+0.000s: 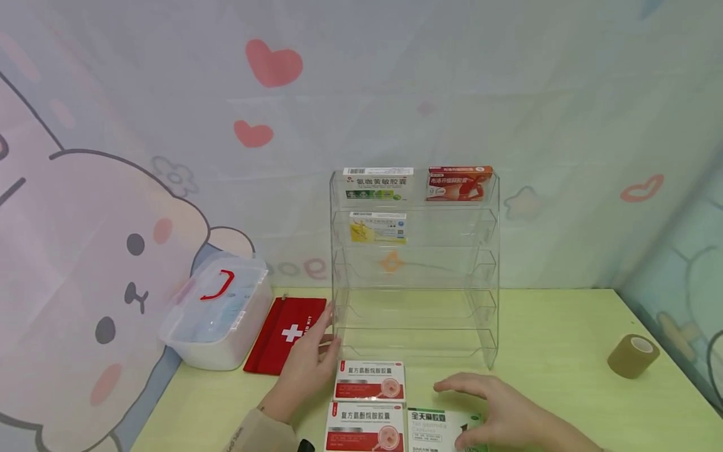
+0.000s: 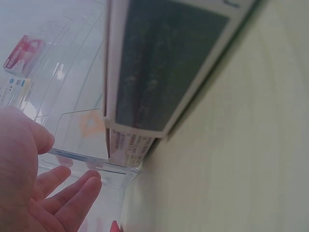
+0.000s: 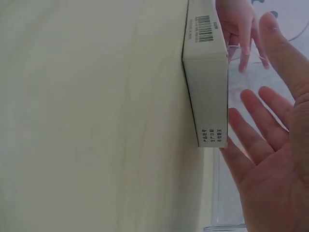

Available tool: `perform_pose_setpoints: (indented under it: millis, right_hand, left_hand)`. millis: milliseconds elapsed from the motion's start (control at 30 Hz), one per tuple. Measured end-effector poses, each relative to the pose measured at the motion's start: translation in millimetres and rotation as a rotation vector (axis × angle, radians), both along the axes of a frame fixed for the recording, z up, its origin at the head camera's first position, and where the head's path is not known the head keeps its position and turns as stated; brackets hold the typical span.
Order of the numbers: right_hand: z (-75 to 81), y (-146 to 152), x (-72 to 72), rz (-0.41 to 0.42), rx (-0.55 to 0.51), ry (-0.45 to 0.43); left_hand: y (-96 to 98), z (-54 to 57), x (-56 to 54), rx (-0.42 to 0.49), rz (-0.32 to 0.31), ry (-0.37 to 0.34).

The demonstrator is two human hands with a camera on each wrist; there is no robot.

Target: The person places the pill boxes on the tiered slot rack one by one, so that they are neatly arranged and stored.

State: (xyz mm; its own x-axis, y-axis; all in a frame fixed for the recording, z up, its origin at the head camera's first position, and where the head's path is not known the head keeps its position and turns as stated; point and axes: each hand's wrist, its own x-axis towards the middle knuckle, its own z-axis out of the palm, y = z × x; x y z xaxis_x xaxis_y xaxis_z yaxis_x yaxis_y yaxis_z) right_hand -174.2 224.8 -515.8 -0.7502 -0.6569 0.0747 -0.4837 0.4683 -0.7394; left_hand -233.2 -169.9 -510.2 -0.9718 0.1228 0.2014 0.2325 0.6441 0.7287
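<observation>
My left hand point(image 1: 307, 361) is at the lower left side of a clear tiered acrylic rack point(image 1: 415, 336), its fingers loosely bent by the side panel's edge. In the left wrist view the thumb and fingertips point(image 2: 87, 193) lie close to that edge. My right hand point(image 1: 499, 411) spreads its thumb and fingers over a white-and-green medicine box point(image 1: 432, 430) lying on the table. In the right wrist view a white box point(image 3: 207, 96) stands beside the fingers, the thumb apart from it. Left of the green box lie two red-and-white medicine boxes point(image 1: 369, 380), one behind the other.
Upper tiers of the rack hold a green-and-white box point(image 1: 378, 183), a red box point(image 1: 459, 184) and a yellow-and-white box point(image 1: 377, 228). At left are a lidded plastic case point(image 1: 217, 314) and a red first-aid pouch point(image 1: 290, 333). A brown tape roll point(image 1: 632, 356) stands at right.
</observation>
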Motion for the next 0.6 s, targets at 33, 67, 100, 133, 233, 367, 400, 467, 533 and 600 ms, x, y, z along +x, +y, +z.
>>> perform_pose_setpoints:
  millis: [33,67,100,133,233,367,400,467,533,600]
  right_hand:
    - [-0.5,0.5,-0.5,0.0,0.003,-0.028]
    - [-0.7,0.9,-0.6,0.003,0.004,-0.045]
    - [-0.9,1.3,-0.5,0.002,0.009,-0.054]
    - [-1.0,1.9,0.1,0.002,0.012,-0.057]
    - [-2.0,3.0,3.6,-0.001,0.015,-0.117]
    - [-5.6,3.3,7.7,-0.014,-0.007,-0.253]
    - [-6.7,3.3,8.1,-0.02,-0.013,-0.275]
    - [-8.9,3.7,8.3,-0.019,-0.03,-0.309]
    - [-10.9,4.4,7.7,-0.012,-0.035,-0.309]
    - [-12.3,4.9,6.7,-0.002,-0.039,-0.307]
  left_hand:
    - [-0.4,0.3,-0.1,0.0,-0.001,0.001]
    - [-0.9,0.5,-0.4,-0.002,-0.004,0.003]
    - [-1.3,0.6,-0.7,-0.001,-0.006,0.004]
    - [-1.5,0.4,-0.8,-0.001,-0.008,0.006]
    - [-1.8,0.0,-1.4,-0.001,-0.003,0.005]
    - [-2.4,0.5,-1.5,-0.004,0.006,-0.001]
    - [-2.4,0.7,-1.4,-0.004,0.007,-0.003]
    - [-2.5,0.5,-1.2,-0.009,0.003,0.002]
    - [-2.4,0.3,-0.9,-0.014,-0.001,0.009]
    - [-2.1,0.1,-0.9,-0.013,0.0,0.01]
